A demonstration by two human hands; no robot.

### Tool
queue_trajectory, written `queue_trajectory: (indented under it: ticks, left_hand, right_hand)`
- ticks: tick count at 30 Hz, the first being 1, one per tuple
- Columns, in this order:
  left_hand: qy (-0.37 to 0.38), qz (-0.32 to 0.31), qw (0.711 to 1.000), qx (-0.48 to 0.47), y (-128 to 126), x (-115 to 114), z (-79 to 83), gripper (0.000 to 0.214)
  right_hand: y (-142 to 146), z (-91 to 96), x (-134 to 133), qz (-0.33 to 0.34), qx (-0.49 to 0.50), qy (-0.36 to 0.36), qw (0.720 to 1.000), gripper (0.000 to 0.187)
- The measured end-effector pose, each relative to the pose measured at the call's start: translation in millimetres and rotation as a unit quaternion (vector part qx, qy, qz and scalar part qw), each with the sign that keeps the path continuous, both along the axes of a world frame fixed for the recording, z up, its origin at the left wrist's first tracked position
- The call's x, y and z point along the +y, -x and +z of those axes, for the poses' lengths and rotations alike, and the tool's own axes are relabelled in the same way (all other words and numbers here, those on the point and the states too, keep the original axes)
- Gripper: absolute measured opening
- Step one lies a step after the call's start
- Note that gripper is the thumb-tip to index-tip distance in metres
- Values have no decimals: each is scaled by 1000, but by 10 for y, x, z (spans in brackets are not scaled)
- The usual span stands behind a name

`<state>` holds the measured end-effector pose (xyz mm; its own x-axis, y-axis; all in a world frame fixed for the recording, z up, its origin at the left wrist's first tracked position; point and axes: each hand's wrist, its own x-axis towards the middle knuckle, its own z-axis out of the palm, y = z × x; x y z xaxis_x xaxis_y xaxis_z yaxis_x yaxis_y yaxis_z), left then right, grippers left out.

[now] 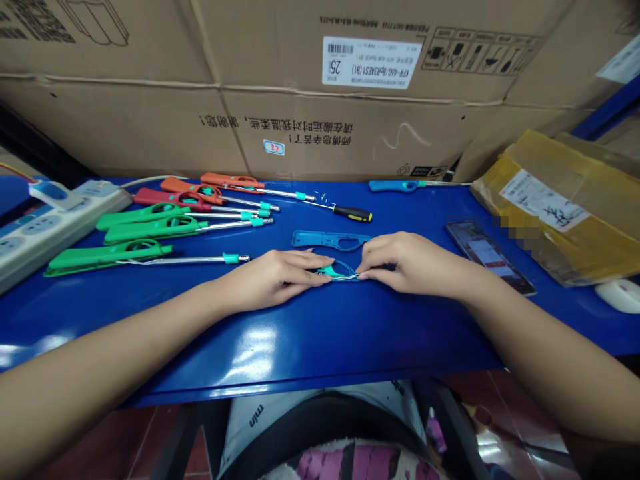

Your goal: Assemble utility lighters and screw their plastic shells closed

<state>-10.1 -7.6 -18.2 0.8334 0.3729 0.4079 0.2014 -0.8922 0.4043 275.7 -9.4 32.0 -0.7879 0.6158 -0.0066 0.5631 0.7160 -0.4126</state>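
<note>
On the blue table lies an open blue lighter shell half (345, 268) with a turquoise trigger (329, 271) inside it, mostly under my left hand (280, 277). The left thumb is on its near side and the outstretched fingers lie over its far side, holding it down. My right hand (395, 263) pinches thin white wires (346, 277) at the shell's right end, thumb against fingertips. Just behind, the matching blue shell half (320, 239) lies flat, its right end close to my right fingers. The front of the lighter is hidden by my left hand.
Several long-nosed lighters, green (150, 229), red (170, 199) and orange (233, 180), lie at left beside a white power strip (60, 227). A screwdriver (353, 213) and a blue lighter (395, 186) lie behind. Right are a phone (487, 257), a taped parcel (555, 200) and a white mouse (620, 295).
</note>
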Motion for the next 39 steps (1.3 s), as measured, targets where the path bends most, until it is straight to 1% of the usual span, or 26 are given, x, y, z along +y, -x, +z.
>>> queue_trajectory:
  ticks: [2, 3, 4, 6, 14, 23, 27, 31, 34, 39]
  left_hand:
    - [2, 1, 1000, -2, 5, -1, -5, 35]
    - [3, 1, 1000, -3, 8, 0, -7, 35]
    - [4, 1, 1000, -3, 11, 0, -8, 34]
    - [7, 0, 1000, -5, 14, 2, -9, 34]
    - [11, -2, 1000, 1, 3, 1, 4, 36]
    - [14, 4, 1000, -1, -2, 1, 5, 36]
    - [14, 5, 1000, 4, -3, -8, 27, 34]
    - [12, 2, 1000, -1, -5, -11, 33, 33]
    - [9, 2, 1000, -7, -5, -8, 26, 33]
    - [11, 3, 1000, -7, -6, -11, 26, 35]
  right_hand:
    - [2, 12, -48, 36, -51, -84, 995, 21]
    - [3, 14, -67, 45, -69, -111, 990, 22]
    - [6, 13, -80, 49, -79, -126, 988, 22]
    - [11, 7, -93, 53, -83, -132, 986, 22]
    - [8, 36, -84, 22, -103, -116, 988, 24]
    - [-11, 40, -50, 11, -75, -80, 994, 22]
    - [-71, 67, -28, -5, -61, -31, 998, 17]
    - [-123, 90, 8, -23, -69, 8, 997, 9]
    - [-123, 97, 26, -16, -64, 30, 997, 9]
    - [-118, 102, 17, -3, -38, 32, 999, 10]
